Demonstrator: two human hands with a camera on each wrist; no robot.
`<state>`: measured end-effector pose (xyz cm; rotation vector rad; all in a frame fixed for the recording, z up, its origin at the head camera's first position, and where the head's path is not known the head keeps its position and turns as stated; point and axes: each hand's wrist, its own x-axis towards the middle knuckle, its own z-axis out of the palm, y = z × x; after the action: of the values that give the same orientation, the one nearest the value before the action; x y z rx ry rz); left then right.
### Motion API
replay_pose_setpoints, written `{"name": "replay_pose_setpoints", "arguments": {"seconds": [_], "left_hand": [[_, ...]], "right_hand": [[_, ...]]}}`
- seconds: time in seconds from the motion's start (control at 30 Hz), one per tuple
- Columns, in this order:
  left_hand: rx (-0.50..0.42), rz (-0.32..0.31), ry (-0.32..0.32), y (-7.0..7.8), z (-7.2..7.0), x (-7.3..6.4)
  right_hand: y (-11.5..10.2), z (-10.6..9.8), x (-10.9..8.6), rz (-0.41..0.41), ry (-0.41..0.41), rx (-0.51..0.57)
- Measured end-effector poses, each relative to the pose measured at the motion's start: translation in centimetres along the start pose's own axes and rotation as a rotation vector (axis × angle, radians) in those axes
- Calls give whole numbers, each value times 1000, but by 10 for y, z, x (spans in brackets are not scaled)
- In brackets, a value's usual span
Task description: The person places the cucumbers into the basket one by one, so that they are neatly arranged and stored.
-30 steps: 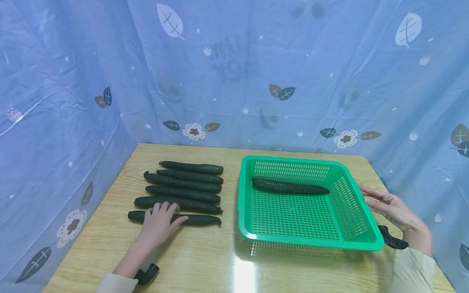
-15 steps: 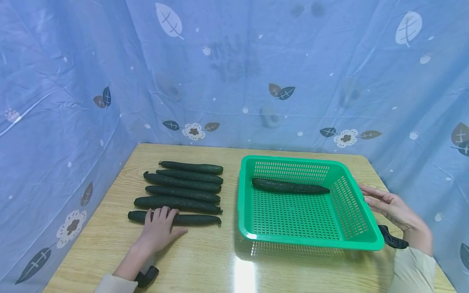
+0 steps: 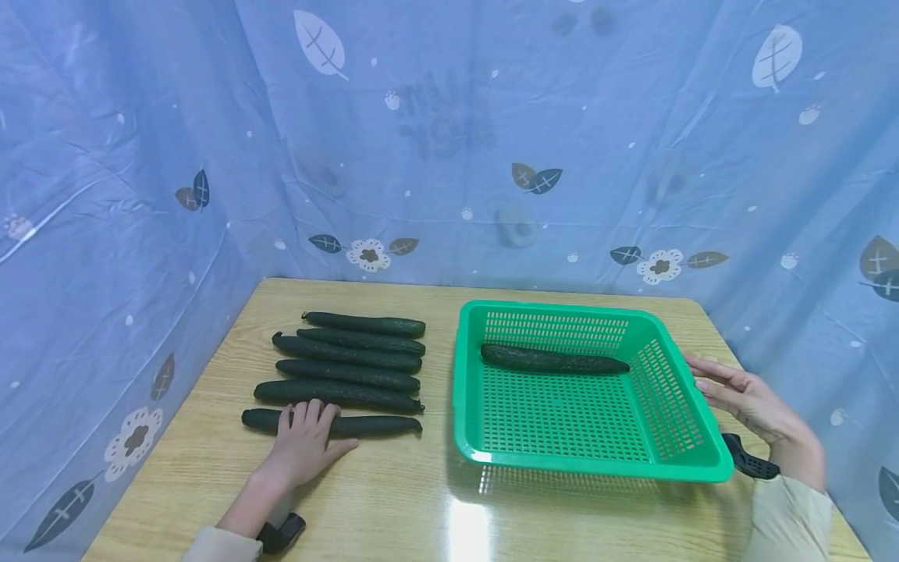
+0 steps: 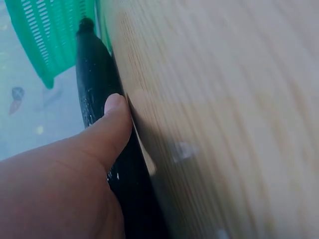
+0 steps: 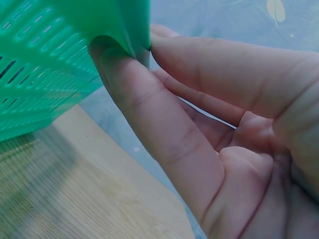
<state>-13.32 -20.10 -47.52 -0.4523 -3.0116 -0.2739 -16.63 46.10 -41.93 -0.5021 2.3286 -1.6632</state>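
Note:
My left hand [image 3: 302, 449] grips the nearest cucumber [image 3: 375, 426], fingers over its far side and thumb along its near side. The cucumber lies on the table. In the left wrist view the thumb presses on the cucumber's dark skin [image 4: 94, 69], while the other fingers are hidden. My right hand [image 3: 755, 402] pinches the rim of the green plastic basket [image 3: 597, 468] at its right side. The right wrist view shows the thumb and a finger on either side of the rim [image 5: 134, 25]. Inside the basket, towards the back, lies one cucumber [image 3: 555, 360].
Several more cucumbers lie side by side beyond my left hand, the closest one [image 3: 337, 394] just behind the gripped one. The wooden table [image 3: 393, 499] is bounded at the back and sides by a blue patterned curtain [image 3: 449, 140].
My left hand has drawn slightly nearer and lower, with its thumb coming off the top of the cucumber to its near side. The right hand and basket stay put.

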Motion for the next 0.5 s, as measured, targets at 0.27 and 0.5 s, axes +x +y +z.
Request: {"name": "replay_pose_setpoints", "arguments": {"seconds": [0.27,0.5], "left_hand": [[9,-12,-53,-2,0,5],[-26,-1,-70,-5,-3,3]], "right_hand": [[0,-1,-3,47,38,-2],[1,-1,-2,43,31,7]]}}
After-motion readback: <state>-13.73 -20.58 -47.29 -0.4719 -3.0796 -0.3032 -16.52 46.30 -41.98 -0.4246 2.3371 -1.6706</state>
